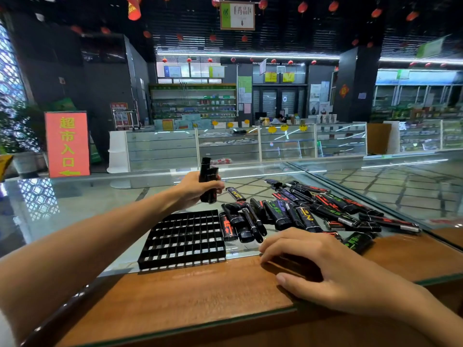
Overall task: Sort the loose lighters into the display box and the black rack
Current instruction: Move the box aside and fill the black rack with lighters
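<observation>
Here the left hand point(198, 190) is raised above the counter point(175, 296) just past the far edge of the black rack point(184, 239), arm stretched out, fingers wrapped round a few held lighters point(208, 182) standing upright. The right hand point(320, 264) lies palm down on the counter's wooden near edge, fingers relaxed, slightly spread. The rack lies flat between the hands. The loose lighters point(313, 211) spread from its right edge, just beyond the right fingertips. A red sign point(67, 144) reads 超市入口; a hanging sign point(237, 15) reads 非药品区.
</observation>
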The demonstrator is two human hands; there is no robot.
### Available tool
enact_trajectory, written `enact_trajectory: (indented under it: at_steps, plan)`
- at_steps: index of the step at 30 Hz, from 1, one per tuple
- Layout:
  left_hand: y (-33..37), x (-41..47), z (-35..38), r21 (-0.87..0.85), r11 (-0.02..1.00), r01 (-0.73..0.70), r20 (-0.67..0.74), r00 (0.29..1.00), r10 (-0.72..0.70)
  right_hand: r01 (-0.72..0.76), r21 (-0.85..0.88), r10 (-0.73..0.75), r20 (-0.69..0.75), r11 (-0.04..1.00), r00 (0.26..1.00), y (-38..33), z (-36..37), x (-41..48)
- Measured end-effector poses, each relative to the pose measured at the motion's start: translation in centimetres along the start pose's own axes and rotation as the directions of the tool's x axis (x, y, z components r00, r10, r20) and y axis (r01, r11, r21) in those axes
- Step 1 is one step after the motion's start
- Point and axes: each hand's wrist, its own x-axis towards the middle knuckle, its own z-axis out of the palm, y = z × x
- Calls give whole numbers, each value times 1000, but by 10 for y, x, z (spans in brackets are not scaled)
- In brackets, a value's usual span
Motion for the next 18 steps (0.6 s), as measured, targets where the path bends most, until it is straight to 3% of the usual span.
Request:
enact_trajectory:
  at_steps: [3, 7, 9, 12, 15, 18]
  plan:
    - [13, -15, -11, -86, 996, -12, 26, 1000, 15, -34, 17, 34, 15, 999, 999, -1, -2, 2]
    - [26, -54, -36, -243, 970, 26, 218, 975, 28, -107, 0, 106, -63, 994, 992, -9, -7, 16]
    - [27, -77, -45, -180, 983, 21, 274, 961, 30, -118, 116, 137, -171, 986, 976, -18, -6, 39]
    - [26, -106, -53, -73, 996, -51, 231, 971, 67, -116, 294, 189, -233, 949, 954, -32, 4, 90]
    - [23, -125, -57, 47, 981, -186, 159, 971, 176, -199, 442, 294, -157, 875, 943, -41, 22, 138]
    - [19, -134, -62, 154, 947, -283, 117, 957, 267, -273, 428, 346, -101, 862, 933, -43, 39, 169]
